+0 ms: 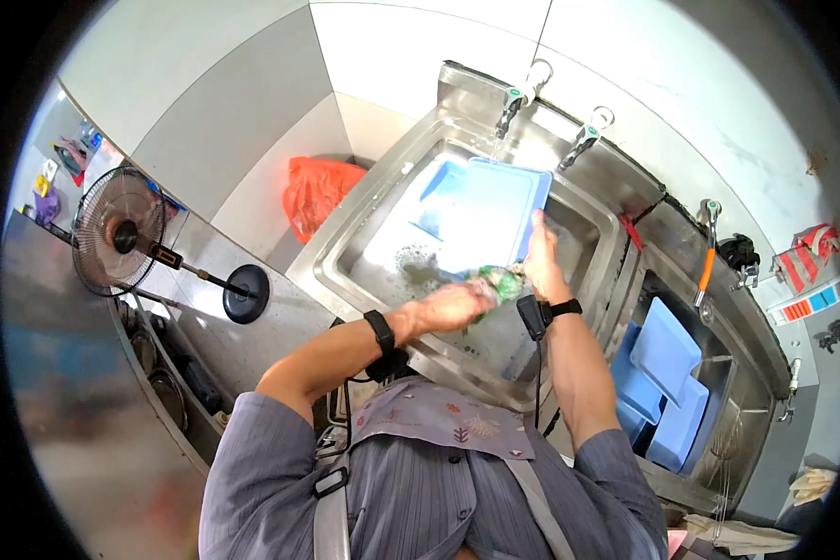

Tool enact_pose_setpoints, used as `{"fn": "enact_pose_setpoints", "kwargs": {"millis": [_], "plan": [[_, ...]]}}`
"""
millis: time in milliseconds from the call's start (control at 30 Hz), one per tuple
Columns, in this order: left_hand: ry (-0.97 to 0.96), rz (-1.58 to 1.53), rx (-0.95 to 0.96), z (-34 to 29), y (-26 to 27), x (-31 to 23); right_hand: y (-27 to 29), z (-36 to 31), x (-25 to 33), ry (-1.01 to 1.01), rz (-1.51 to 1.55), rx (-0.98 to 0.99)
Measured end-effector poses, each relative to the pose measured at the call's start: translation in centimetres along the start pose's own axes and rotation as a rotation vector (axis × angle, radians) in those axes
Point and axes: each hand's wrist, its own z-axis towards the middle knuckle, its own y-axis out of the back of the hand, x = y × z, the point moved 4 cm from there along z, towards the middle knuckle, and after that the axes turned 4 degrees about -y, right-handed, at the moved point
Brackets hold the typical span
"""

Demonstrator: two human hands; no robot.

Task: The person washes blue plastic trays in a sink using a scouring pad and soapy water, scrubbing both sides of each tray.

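In the left sink basin [345,266], my right hand [540,257] grips the right edge of a light blue plastic tray [495,210], holding it tilted up. My left hand [459,306] is closed around a green and white scrubber [502,281], slightly blurred, by the tray's near edge. Another blue tray [429,219] shows partly from behind the held one, at its left. Below them lies cloudy, foamy water with dark bits floating in it. A tap [507,114] stands directly over the held tray's far edge.
Several blue trays [665,350] are piled in the right basin. A second tap [583,145] and an orange-handled spray hose [707,261] line the back. A red plastic bag [317,191] sits left of the sink, and a standing fan [121,233] further left.
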Motion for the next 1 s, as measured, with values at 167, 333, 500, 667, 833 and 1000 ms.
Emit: {"fn": "enact_pose_setpoints", "kwargs": {"millis": [167, 333, 500, 667, 833, 1000], "plan": [[0.157, 0.010, -0.333, -0.3, 3.1, 4.4, -0.9, -1.1, -0.6, -0.073, 0.110, -0.031], [0.256, 0.051, -0.778, 2.3, 5.1, 5.6, -1.6, -1.9, -3.6, -0.018, 0.014, -0.006], [0.541, 0.010, -0.938, 2.8, 7.7, 10.7, -2.6, -5.2, -4.6, -0.027, -0.047, 0.056], [0.577, -0.201, -0.953, 1.4, 7.0, 12.6, -3.1, -6.5, -2.3, -0.005, -0.074, 0.110], [0.798, -0.342, -0.823, 0.7, 4.1, 12.2, -2.1, -5.8, -1.1, -0.025, 0.079, 0.068], [0.917, -0.428, -0.517, 0.2, 0.3, 12.0, -1.0, -3.9, 1.2, 0.034, 0.166, -0.060]]}}
